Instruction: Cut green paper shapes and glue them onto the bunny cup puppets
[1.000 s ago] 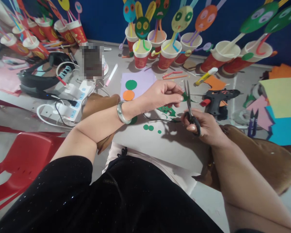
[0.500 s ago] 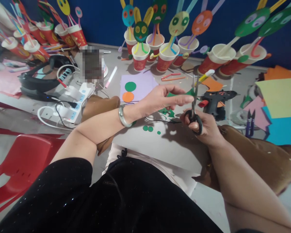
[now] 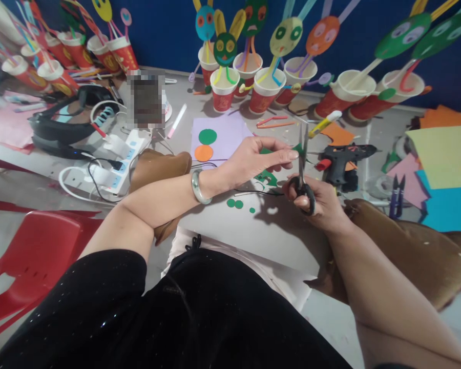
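My left hand [image 3: 267,156] pinches a small piece of green paper [image 3: 298,149] between thumb and fingers. Beside it, my right hand [image 3: 317,205] grips black-handled scissors [image 3: 302,166], their blades pointing up at the green paper and slightly apart. Under my hands, green paper scraps [image 3: 268,178] lie on the table. Nearer to me are small green circles [image 3: 238,204]. A larger green circle [image 3: 207,136] and an orange circle [image 3: 203,153] rest on a purple sheet [image 3: 225,128] left of my left hand.
Red cups [image 3: 264,89] with paper figures line the back. A black glue gun [image 3: 343,159], a yellow cutter [image 3: 325,124] and coloured paper [image 3: 443,159] lie to the right. On the left are a power strip [image 3: 128,164], a black headset [image 3: 57,128] and a red chair [image 3: 42,251].
Both hands have shifted slightly left. The scissors have tilted, and their blades now stand a little apart. Less of the green paper shows at my left fingertips.
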Motion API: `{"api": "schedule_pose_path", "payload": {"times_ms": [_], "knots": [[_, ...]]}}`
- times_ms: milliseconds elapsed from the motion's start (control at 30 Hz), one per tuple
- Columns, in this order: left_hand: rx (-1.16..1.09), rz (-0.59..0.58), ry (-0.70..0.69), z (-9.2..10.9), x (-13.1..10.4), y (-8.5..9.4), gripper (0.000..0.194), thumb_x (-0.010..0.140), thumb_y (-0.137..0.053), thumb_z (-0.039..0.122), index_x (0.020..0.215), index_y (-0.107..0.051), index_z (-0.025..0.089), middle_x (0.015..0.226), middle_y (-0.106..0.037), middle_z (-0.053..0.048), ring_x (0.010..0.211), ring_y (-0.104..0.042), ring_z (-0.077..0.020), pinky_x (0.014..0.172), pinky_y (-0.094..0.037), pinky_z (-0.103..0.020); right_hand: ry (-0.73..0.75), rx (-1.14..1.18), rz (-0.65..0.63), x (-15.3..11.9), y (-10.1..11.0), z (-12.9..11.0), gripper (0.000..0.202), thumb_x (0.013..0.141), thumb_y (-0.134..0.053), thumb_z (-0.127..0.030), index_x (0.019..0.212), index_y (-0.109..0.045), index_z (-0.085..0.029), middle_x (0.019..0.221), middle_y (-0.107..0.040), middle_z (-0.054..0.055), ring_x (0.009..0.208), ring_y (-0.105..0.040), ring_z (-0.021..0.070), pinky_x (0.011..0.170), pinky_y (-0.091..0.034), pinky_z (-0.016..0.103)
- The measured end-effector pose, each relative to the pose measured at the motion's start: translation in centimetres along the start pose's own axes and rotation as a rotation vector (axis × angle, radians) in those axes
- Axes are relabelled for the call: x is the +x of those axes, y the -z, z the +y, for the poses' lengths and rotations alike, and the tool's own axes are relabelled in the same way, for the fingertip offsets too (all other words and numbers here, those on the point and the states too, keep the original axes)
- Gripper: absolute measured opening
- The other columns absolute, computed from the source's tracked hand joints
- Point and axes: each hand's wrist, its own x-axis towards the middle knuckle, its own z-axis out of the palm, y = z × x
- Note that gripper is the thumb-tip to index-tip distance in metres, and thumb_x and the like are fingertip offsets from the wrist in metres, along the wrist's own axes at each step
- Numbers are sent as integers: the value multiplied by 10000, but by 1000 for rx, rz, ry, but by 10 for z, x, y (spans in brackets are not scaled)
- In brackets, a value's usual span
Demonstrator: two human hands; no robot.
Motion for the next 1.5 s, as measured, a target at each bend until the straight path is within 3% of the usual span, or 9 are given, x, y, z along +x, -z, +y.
{"api": "schedule_pose_path", "payload": {"times_ms": [467,1000,1333,1500], "knots": [[21,-6,42,4,0,1,336,800,-934,393,770,-714,142,706,-673,23,697,-598,-56,755,-489,-236,-31,-30,11,1,1,-4,751,702,-710,-958,606,-557,-229,676,-584,28,717,-499,216,727,-379,369],[30,48,41,5,1,1,293,860,-883,364,832,-689,146,695,-659,40,685,-642,-54,725,-508,-233,-22,-58,4,2,3,-6,765,683,-695,-977,594,-546,-232,666,-582,24,703,-511,215,768,-424,389],[-66,30,16,-4,2,1,370,760,-949,387,841,-684,142,730,-693,28,713,-675,-73,744,-548,-248,-8,-61,-15,3,5,-5,752,705,-702,-961,591,-547,-234,646,-569,20,705,-511,218,764,-419,385],[-3,29,37,-7,4,3,376,749,-948,396,852,-685,149,715,-676,45,678,-646,-55,725,-546,-233,4,-58,-39,2,6,-4,720,735,-715,-930,636,-587,-228,700,-603,26,705,-511,209,745,-403,371]]}}
